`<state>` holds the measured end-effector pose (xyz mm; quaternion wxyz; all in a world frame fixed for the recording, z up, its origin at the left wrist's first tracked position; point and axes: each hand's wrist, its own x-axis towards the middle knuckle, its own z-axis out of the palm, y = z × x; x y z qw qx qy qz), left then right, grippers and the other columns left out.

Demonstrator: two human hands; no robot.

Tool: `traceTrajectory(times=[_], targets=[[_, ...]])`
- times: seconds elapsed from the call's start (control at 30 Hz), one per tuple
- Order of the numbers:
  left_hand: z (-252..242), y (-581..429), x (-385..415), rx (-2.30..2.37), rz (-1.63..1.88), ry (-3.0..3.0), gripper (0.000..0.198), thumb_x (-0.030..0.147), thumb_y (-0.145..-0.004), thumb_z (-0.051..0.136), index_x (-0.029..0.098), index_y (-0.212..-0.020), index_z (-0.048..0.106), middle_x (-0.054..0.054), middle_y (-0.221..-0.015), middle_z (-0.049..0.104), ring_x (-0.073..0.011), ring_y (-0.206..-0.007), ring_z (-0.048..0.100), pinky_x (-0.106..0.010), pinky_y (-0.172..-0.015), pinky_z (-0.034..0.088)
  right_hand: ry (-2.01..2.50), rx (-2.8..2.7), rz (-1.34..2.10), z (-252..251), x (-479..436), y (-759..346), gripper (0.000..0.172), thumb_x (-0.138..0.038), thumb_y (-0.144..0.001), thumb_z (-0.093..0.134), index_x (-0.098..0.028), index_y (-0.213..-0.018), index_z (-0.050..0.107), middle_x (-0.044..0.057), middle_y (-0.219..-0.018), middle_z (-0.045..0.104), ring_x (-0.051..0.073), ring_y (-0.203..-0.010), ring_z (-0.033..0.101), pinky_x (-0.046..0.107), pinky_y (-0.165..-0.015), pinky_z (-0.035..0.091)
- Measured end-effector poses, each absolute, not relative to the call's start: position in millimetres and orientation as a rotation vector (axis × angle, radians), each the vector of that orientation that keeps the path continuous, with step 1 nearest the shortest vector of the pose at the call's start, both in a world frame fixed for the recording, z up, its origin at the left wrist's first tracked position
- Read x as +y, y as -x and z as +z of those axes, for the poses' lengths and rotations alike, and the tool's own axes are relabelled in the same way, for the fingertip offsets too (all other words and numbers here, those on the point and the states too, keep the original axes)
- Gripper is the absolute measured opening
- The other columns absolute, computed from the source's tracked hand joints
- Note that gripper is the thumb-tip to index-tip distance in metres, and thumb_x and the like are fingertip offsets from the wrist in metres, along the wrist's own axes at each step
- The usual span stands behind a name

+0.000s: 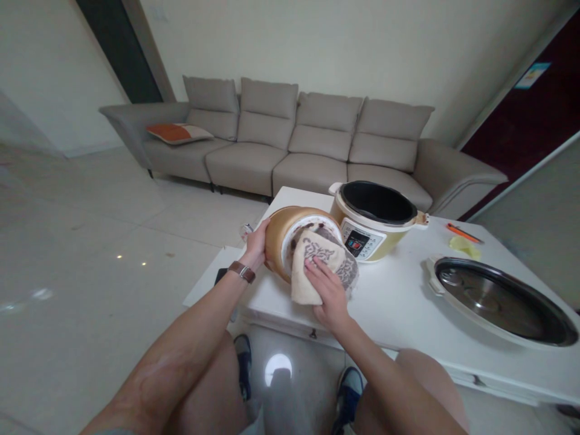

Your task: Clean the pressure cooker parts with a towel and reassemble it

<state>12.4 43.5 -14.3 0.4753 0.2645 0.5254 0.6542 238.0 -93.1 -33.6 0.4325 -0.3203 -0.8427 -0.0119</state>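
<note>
My left hand (257, 244) grips the left side of a round gold pot-like piece (277, 241), tilted so its white ringed face with dark brown stains points toward me. Against that face my right hand (330, 293) presses a folded beige and grey patterned cloth (312, 266), fingers laid over it. The cloth hides much of the face. Just behind stands an electric pressure cooker (376, 220) with a black interior, its lid off and control panel facing me. The cooker lid (502, 302) lies on the right, its metal inner side up.
The white table (389, 302) has drawers along its front. An orange utility knife (464, 232) and a pale yellow-green piece (466, 248) lie at the back right. A dark object (220, 276) sits at the left edge. Beyond is a grey sofa (312, 166).
</note>
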Motion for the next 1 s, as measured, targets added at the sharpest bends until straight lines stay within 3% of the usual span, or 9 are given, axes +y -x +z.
traceTrajectory(times=[0.1,0.2,0.27,0.37,0.47,0.6,0.83,1.0], targets=[[-6.1,-14.2,40.5,1.278,1.589,-0.506,0.035,0.043,-0.07,0.082,0.014,-0.087,0.075,-0.011,-0.097,0.074,-0.0193,-0.079,0.066,-0.033,-0.072,0.051,0.765,-2.19,-0.026,-29.7,-93.4,-237.7,0.081,-0.007,-0.079,0.05,-0.026,-0.157,0.043,0.008,-0.152,0.058,0.028,-0.149,0.045,0.05,-0.113,0.047],[1.7,-10.3,39.6,1.399,1.623,-0.56,0.039,0.05,-0.069,0.082,0.014,-0.081,0.074,-0.007,-0.086,0.072,-0.0168,-0.072,0.061,-0.03,-0.065,0.046,0.818,-1.976,0.061,-22.9,-86.8,-245.7,0.075,-0.009,-0.08,0.049,-0.025,-0.154,0.048,0.009,-0.15,0.06,0.027,-0.143,0.052,0.05,-0.114,0.046],[6.6,-4.7,38.2,1.537,1.652,-0.7,0.045,0.059,-0.07,0.079,0.015,-0.068,0.069,-0.002,-0.07,0.063,-0.014,-0.064,0.053,-0.028,-0.058,0.038,0.928,-1.777,0.15,-18.0,-82.4,-254.3,0.066,-0.012,-0.081,0.048,-0.023,-0.146,0.055,0.01,-0.143,0.066,0.028,-0.132,0.062,0.047,-0.109,0.051],[13.9,4.0,32.6,1.687,1.651,-0.975,0.057,0.068,-0.073,0.073,0.017,-0.053,0.059,0.002,-0.055,0.045,-0.011,-0.057,0.039,-0.027,-0.053,0.027,1.142,-1.495,0.261,-9.9,-79.4,-268.0,0.048,-0.016,-0.08,0.048,-0.019,-0.124,0.069,0.008,-0.116,0.077,0.027,-0.105,0.071,0.04,-0.091,0.057],[20.2,7.8,23.8,1.756,1.626,-1.178,0.059,0.069,-0.076,0.069,0.016,-0.052,0.059,0.003,-0.053,0.038,-0.0106,-0.055,0.036,-0.027,-0.052,0.023,1.267,-1.28,0.28,-0.3,-79.2,-279.8,0.037,-0.022,-0.08,0.05,-0.017,-0.109,0.072,0.007,-0.1,0.078,0.025,-0.094,0.07,0.036,-0.084,0.055],[25.8,4.7,12.6,1.78,1.665,-1.379,0.057,0.066,-0.079,0.068,0.016,-0.052,0.06,0.003,-0.053,0.033,-0.011,-0.055,0.034,-0.027,-0.053,0.021,1.307,-1.15,0.233,13.5,-79.9,-290.7,0.036,-0.031,-0.082,0.055,-0.015,-0.109,0.073,0.007,-0.099,0.077,0.025,-0.094,0.067,0.036,-0.084,0.053],[32.2,-8.8,-5.4,1.751,1.718,-1.649,0.061,0.058,-0.08,0.069,0.02,-0.046,0.035,0.003,-0.053,0.027,-0.0105,-0.053,0.029,-0.029,-0.055,0.02,1.308,-1.123,0.15,29.9,-83.4,-302.1,0.032,-0.032,-0.084,0.057,-0.015,-0.105,0.073,0.007,-0.098,0.075,0.023,-0.093,0.065,0.034,-0.084,0.051],[22.6,-24.4,-18.9,1.651,1.598,-2.058,0.061,0.055,-0.076,0.073,0.022,-0.046,0.033,0.002,-0.048,0.036,-0.0126,-0.051,0.035,-0.031,-0.058,0.026,1.35,-1.149,0.132,29.4,-86.3,-313.5,0.03,-0.032,-0.083,0.057,-0.015,-0.102,0.073,0.007,-0.098,0.074,0.022,-0.089,0.064,0.033,-0.08,0.05]])
